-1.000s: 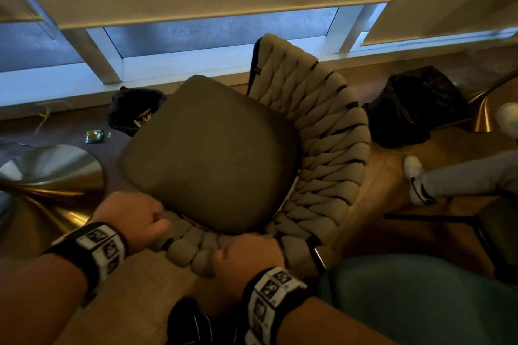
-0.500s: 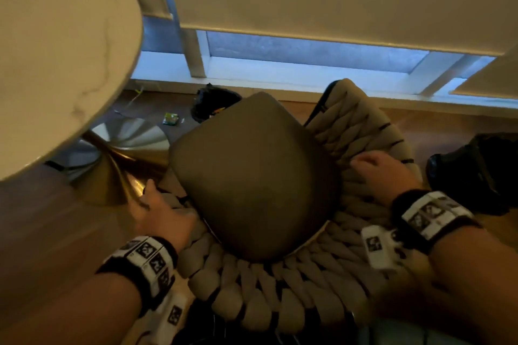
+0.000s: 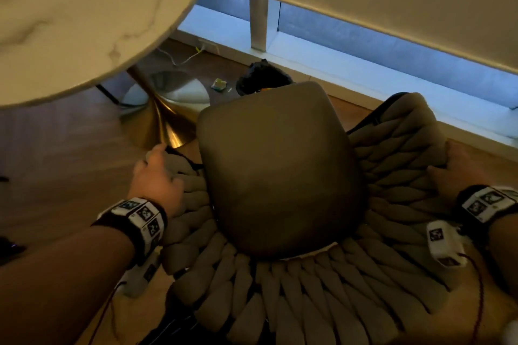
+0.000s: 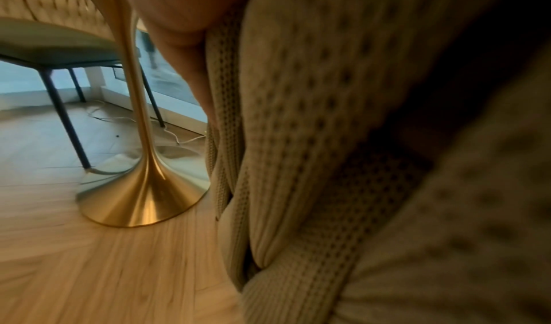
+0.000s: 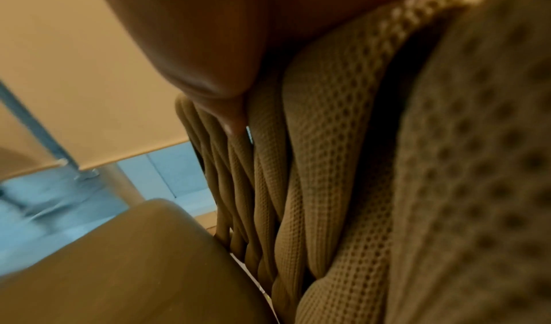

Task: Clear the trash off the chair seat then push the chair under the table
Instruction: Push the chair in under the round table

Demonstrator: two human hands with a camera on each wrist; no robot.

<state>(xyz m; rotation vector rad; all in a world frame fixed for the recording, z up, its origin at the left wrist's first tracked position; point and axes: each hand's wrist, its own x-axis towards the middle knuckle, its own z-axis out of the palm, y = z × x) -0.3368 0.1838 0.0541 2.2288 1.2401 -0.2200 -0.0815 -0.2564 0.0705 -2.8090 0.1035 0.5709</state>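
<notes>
The chair has a bare olive seat (image 3: 277, 176) with no trash on it and a curved woven back (image 3: 294, 288) nearest me. My left hand (image 3: 157, 179) grips the left end of the woven back, close to the table's gold pedestal (image 3: 159, 126). My right hand (image 3: 459, 173) grips the right end, thumb on the inner side and fingers hidden behind the weave. The round marble table top (image 3: 84, 22) overhangs at the upper left; the seat's front edge points past its rim. Wrist views show the weave (image 4: 298, 140) (image 5: 328, 164) against each palm.
A black trash bag (image 3: 260, 78) and a small green wrapper (image 3: 219, 84) lie on the wood floor beyond the seat, by the window sill. A white cable (image 3: 182, 60) runs along the floor. Another chair (image 4: 53, 44) stands beyond the pedestal (image 4: 140, 187).
My hands have moved from the near rim out to the two ends of the woven back. The chair has swung round and now sits closer to the table pedestal.
</notes>
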